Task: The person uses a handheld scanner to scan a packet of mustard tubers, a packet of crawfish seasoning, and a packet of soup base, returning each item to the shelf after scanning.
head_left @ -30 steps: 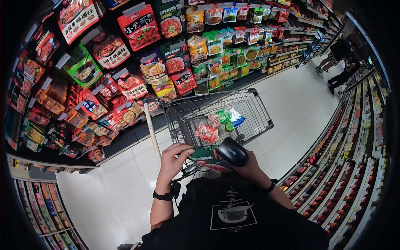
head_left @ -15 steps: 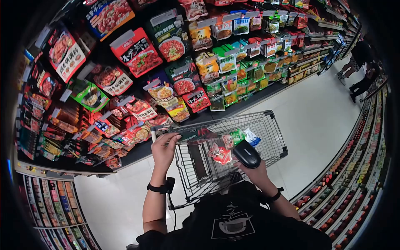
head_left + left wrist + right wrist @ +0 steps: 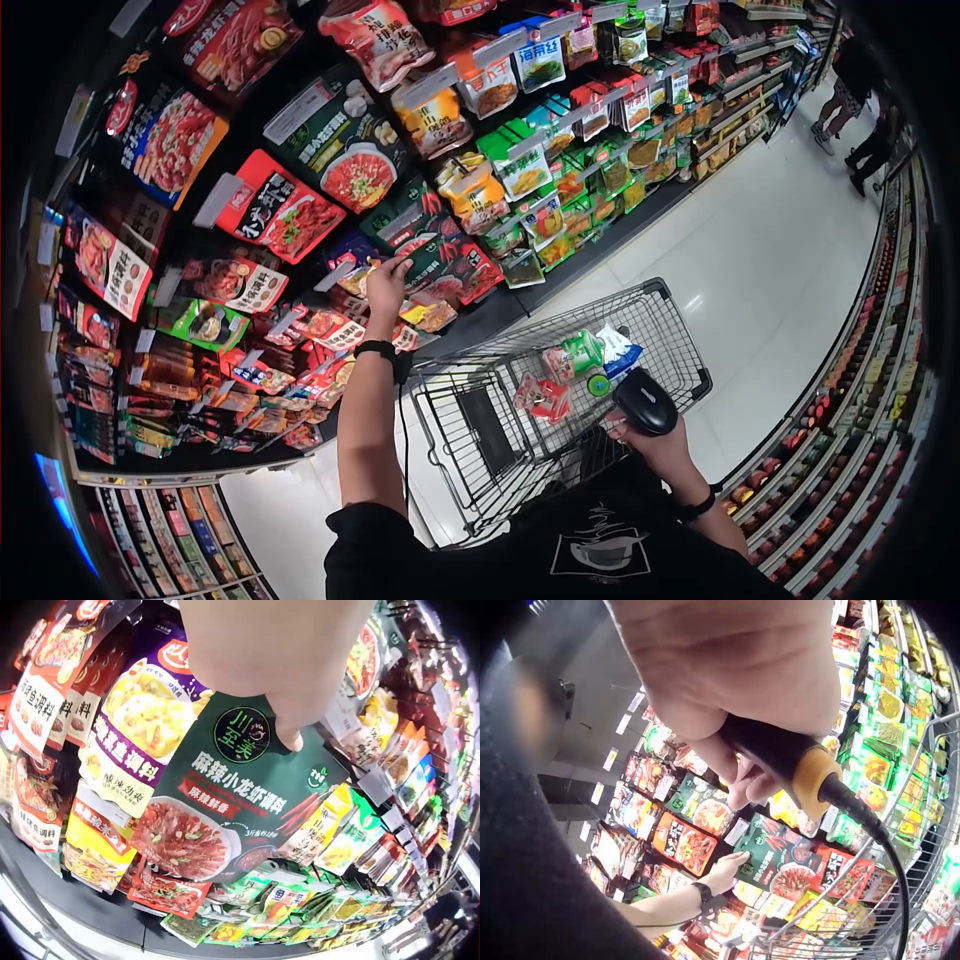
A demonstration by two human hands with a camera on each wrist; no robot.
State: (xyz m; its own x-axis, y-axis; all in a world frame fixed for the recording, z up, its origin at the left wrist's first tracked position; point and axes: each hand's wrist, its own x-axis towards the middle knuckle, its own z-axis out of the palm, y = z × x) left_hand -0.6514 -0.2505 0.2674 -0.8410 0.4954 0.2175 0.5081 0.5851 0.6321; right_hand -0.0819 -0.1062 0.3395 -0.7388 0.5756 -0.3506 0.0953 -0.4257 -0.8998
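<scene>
My left hand (image 3: pixel 385 292) pinches a dark green crayfish seasoning packet (image 3: pixel 238 776) by its top edge, thumb on the printed front. In the head view the packet (image 3: pixel 432 252) overlaps the hanging packets of the shelf. A black handheld barcode scanner (image 3: pixel 645 402) is in my right hand (image 3: pixel 660 445), over the near right side of the shopping cart (image 3: pixel 487 432). Fingers wrap around the scanner's handle (image 3: pixel 769 750), and a cable runs from its yellow-banded end.
Inside the cart lie a red packet (image 3: pixel 543 397), a green-and-white packet (image 3: pixel 575 352) and a blue-and-white one (image 3: pixel 620 350). Hanging seasoning pouches (image 3: pixel 280 210) fill the left rack. Stocked shelves (image 3: pixel 850 400) line the right; two people (image 3: pixel 850 110) stand down the aisle.
My left hand has carried the green packet from beside the scanner, over the cart, up and left to the rack. The scanner has moved right, away from the packet.
</scene>
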